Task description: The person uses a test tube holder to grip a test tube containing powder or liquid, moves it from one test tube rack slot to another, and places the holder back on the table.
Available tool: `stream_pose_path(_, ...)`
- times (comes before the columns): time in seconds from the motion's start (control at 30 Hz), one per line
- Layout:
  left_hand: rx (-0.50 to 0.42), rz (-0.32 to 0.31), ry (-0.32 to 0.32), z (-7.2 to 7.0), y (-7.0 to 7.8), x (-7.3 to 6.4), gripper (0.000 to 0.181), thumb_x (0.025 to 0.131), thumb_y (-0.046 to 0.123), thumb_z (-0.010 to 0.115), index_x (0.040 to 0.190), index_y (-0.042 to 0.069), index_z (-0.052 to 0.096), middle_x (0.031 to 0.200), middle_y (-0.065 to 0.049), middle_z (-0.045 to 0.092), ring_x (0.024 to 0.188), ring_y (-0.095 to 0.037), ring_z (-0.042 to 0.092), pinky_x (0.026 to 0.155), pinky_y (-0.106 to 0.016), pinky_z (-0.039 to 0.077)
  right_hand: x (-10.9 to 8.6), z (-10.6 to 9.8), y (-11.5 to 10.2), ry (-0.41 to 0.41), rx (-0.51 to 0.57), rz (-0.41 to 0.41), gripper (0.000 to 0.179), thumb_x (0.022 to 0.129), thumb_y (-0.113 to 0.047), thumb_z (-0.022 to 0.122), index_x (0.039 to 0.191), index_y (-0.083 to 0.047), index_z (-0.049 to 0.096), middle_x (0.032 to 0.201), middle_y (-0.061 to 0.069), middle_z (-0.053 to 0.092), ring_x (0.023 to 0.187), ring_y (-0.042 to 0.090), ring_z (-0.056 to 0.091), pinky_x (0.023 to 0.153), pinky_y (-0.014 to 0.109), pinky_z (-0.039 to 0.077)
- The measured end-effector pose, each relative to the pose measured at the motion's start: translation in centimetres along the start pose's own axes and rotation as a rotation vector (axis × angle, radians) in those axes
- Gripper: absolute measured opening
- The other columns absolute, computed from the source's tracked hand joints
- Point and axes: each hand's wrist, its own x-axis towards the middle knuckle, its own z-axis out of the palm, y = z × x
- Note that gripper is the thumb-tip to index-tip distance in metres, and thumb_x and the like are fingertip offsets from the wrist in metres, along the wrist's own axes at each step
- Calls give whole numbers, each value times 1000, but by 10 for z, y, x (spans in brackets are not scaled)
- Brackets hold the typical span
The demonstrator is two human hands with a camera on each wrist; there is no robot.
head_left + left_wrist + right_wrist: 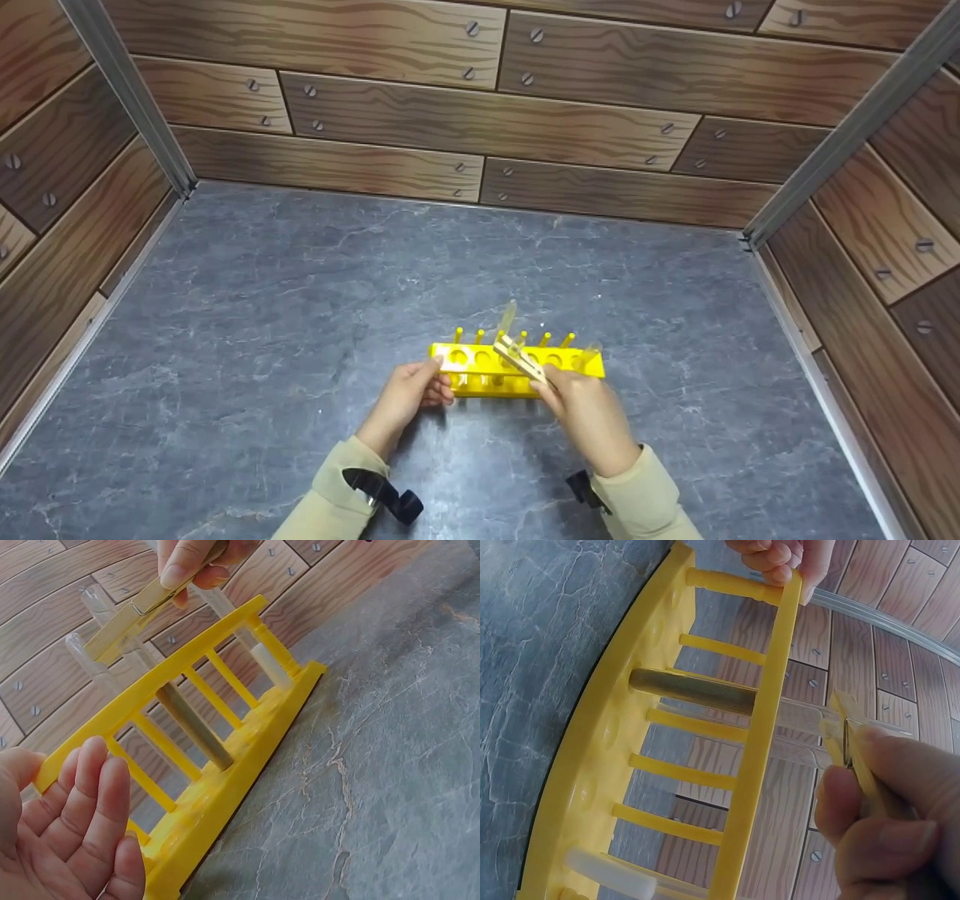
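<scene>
The test tube with brown stuff inside [195, 725] stands in a hole near the middle of the yellow rack [761, 735], with its foot down on the bottom board and its clear top poking up above the top board. The hole likely keeps it from falling over. The right hand [592, 412] has its fingers and thumb clamped on a wooden clamp [146, 604], and the clamp's front end is up at the clear part of the tube. That spot makes sense, because it is the part that sticks out where a clamp can reach. I cannot tell how hard the clamp bites. Using the clamp probably keeps fingers away from the tube. The left hand [409, 390] pinches the left end of the rack's top board, most likely so the rack won't slide or tip while the other hand works. The rack sits flat on the grey table [300, 300], which should help it stand steady. At the right end, a tube with white stuff at the bottom [270, 664] has its own hole, well apart from the clamp. Behind the holes is a row of yellow pegs [568, 340], and a clear tube [508, 319] sticks up there, maybe put on a peg because it looks like an empty one.
</scene>
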Motion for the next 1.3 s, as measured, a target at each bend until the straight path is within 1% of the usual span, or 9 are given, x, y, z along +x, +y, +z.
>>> stream_pose_path(0.17,-3,-6,7,0,-1,1,43,97,27,49,83,-12,61,63,-3,63,59,-12,62,66,-33,55,0,1,0,-5,2,13,15,86,-25,67,81,-11,63,57,-10,44,48,7,38,43,21,37)
stream_pose_path(0.5,0,-17,15,0,0,2,43,97,28,49,82,-12,62,63,-3,63,58,-12,61,64,-30,54,1,4,1,-57,18,44,16,87,-26,65,79,-13,62,56,-10,43,48,6,38,44,20,36)
stream_pose_path(0.6,3,-19,18,0,-1,1,44,97,27,49,84,-14,61,63,-3,63,58,-12,62,65,-31,55,1,5,2,-58,19,43,17,87,-28,65,78,-14,61,56,-10,43,48,6,39,43,20,36)
stream_pose_path(0.8,7,-19,17,0,-1,1,44,97,28,49,84,-12,62,64,-3,63,59,-12,62,67,-32,55,0,5,2,-49,18,34,17,87,-27,65,78,-14,60,57,-11,44,48,6,39,43,20,36)
stream_pose_path(0.9,3,-13,13,-1,-1,1,42,97,27,49,81,-10,62,63,-3,63,58,-12,62,68,-36,55,0,6,2,-40,18,27,18,87,-25,66,76,-14,58,56,-10,41,48,6,37,43,20,35)
stream_pose_path(1.07,-6,-16,4,2,10,-6,40,98,21,47,81,-12,61,63,-4,63,58,-13,62,72,-43,54,0,7,1,-45,23,35,17,86,-22,67,76,-12,58,55,-9,40,47,7,36,42,20,33)
stream_pose_path(1.17,3,-14,8,2,9,-6,42,98,23,48,82,-13,61,63,-4,63,59,-13,62,71,-40,55,0,8,1,-55,25,45,16,86,-22,67,77,-11,60,55,-9,41,47,7,36,42,20,34)
stream_pose_path(1.27,8,-15,15,0,-1,1,44,97,27,49,83,-13,61,63,-3,63,59,-12,62,69,-37,55,-1,8,2,-57,21,43,16,86,-23,67,77,-11,60,55,-9,41,47,7,37,42,20,34)
stream_pose_path(1.3,9,-13,14,0,-1,0,44,97,27,49,83,-13,61,64,-3,63,59,-12,62,69,-36,55,-1,8,2,-57,20,43,16,86,-23,67,78,-11,61,55,-9,41,47,7,37,42,20,34)
